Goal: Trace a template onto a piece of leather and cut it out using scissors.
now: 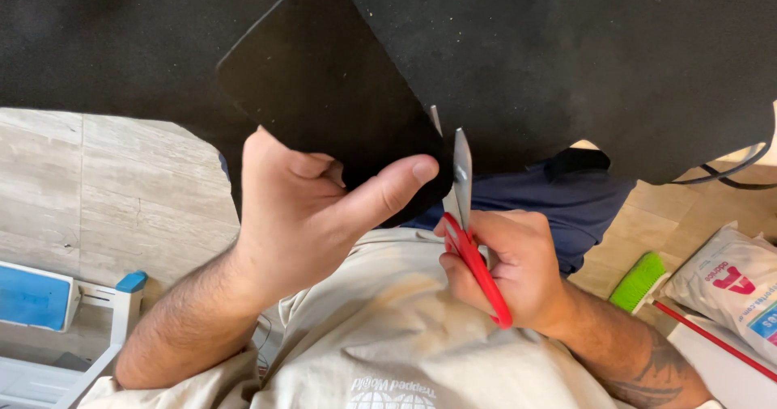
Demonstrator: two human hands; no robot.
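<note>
My left hand [312,215] pinches the lower edge of a black rubbery sheet piece [324,85], thumb on top, fingers curled behind. My right hand [514,267] grips red-handled scissors [473,255]; their steel blades [460,170] point up and are parted, biting into the sheet's edge beside my left thumb. A larger black sheet [566,53] spreads across the top of the view, over my lap.
Light stone-look floor tiles [97,190] lie at the left. A white and blue plastic object [48,304] sits at the lower left. A green broom head with a red handle [647,283] and a white printed bag [732,283] lie at the right.
</note>
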